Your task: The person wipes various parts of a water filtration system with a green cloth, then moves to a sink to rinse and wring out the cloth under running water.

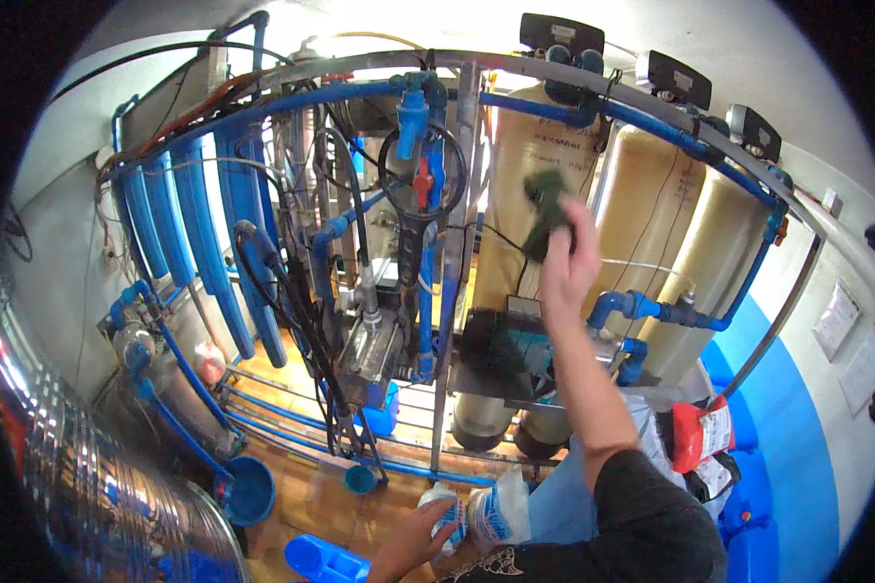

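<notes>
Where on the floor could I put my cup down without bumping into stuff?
The bare wooden floor between the round blue basin and the small blue cup is free. It is crowded under the pipe frame, and by the tanks where the right hand wipes with a green cloth.

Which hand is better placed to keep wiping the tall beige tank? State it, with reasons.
Right. The right hand is raised against the tall beige tank and grips the dark green cloth. The left hand is low by the person's body, on a white and blue plastic bag, far from the tank.
</notes>
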Demonstrator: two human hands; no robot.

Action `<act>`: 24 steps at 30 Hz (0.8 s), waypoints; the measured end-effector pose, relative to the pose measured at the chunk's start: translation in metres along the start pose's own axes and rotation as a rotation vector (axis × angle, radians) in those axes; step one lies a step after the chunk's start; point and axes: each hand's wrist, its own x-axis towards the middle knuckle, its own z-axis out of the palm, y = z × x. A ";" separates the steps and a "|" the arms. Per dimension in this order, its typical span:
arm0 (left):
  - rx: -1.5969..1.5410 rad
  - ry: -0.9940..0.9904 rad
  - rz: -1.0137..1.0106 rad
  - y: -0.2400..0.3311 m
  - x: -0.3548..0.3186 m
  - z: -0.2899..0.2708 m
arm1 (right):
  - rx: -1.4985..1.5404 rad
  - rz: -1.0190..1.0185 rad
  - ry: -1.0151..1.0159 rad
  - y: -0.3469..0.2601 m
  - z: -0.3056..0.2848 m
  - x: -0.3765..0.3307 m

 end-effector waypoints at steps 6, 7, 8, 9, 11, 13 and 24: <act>0.062 0.010 -0.077 0.003 -0.005 -0.011 | -0.429 -0.463 -0.003 0.041 0.090 0.191; 0.033 0.023 -0.085 0.002 -0.005 -0.012 | -0.607 -0.311 -0.166 0.047 0.108 0.207; 0.001 0.036 -0.092 0.001 -0.005 -0.013 | -0.734 -0.181 -0.313 0.053 0.127 0.214; -0.007 0.048 -0.095 0.000 -0.004 -0.013 | -0.809 -0.156 -0.371 0.055 0.146 0.226; -0.017 0.066 -0.099 -0.004 -0.004 -0.011 | -0.715 -0.164 -0.511 0.054 0.180 0.237; -0.019 0.060 -0.120 -0.010 0.000 -0.006 | -0.772 -0.215 -0.532 0.053 0.196 0.237; 0.049 0.009 0.001 0.017 0.013 0.022 | -0.746 -0.532 -1.013 0.072 0.024 0.301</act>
